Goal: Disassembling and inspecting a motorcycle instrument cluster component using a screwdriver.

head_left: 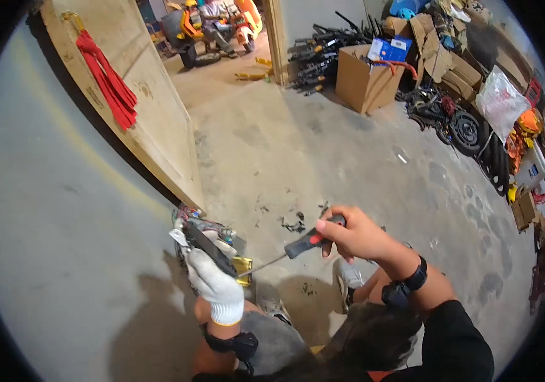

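Grey floor [240,153] goes from the person's feet to a door [158,121] by the wall [49,223]. The left hand [212,277], in a white glove [226,302], is wrapped around a long black part [210,247]. The right hand [358,234] is bare and grips a screwdriver [303,245] by its handle. The black part lies to the left of the right hand. It slants, with one end far and left and the other end near and right. The screwdriver's thin rod [267,264] reaches from the right to that near end (I can't tell if the tip touches it). The left hand is much closer to the black part, since it has hold of it.

A shiny yellow piece [243,270] sits just beside the near end, close to the rod, so it may be in the way. Tangled wires [216,225] are just behind the black part. To its right, dark scraps [294,225] lie on the floor. Far beyond it, to the right, are a cardboard box [364,79] and a messy pile [454,73].
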Demonstrator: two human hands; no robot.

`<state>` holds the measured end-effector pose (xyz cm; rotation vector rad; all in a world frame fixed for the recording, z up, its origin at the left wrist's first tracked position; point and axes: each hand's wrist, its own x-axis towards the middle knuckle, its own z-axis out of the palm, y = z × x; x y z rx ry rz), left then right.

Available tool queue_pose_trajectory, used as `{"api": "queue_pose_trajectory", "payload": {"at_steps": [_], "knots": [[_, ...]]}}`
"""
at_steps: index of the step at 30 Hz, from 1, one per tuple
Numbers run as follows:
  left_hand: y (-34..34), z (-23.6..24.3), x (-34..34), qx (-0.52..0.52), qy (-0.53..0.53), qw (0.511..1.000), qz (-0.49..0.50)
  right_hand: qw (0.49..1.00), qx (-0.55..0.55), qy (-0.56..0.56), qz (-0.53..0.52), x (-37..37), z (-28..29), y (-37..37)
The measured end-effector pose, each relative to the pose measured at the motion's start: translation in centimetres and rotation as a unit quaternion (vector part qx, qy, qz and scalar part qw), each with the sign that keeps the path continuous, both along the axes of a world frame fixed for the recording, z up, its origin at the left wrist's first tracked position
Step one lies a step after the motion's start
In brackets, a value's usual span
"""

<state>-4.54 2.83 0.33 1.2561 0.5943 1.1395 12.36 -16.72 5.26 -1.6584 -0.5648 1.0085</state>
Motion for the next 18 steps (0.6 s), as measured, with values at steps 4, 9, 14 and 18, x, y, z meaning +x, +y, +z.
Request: {"api": "queue_pose_trajectory", "payload": {"at_steps": [4,9,14,18], "knots": [[0.4,0.7,-0.1,-0.128,-0.009,0.991,-0.043,0.968,0.200,-0.150,0.012,-1.1,-1.8,-0.8],[1.5,-0.7,0.1,-0.234,0.003,0.969,-0.077,0.962,0.257,-0.071,0.063,-1.5,-2.3,-1.6],[0.5,0.1,-0.3,-0.113,-0.006,0.992,-0.055,0.986,0.164,-0.021,0.024,-1.4,-0.8,-1.7],[-0.4,-0.5,-0.5,0.014,-0.039,0.999,-0.032,0.997,0.066,-0.003,-0.046,-1.7,0.3,-1.3]]}}
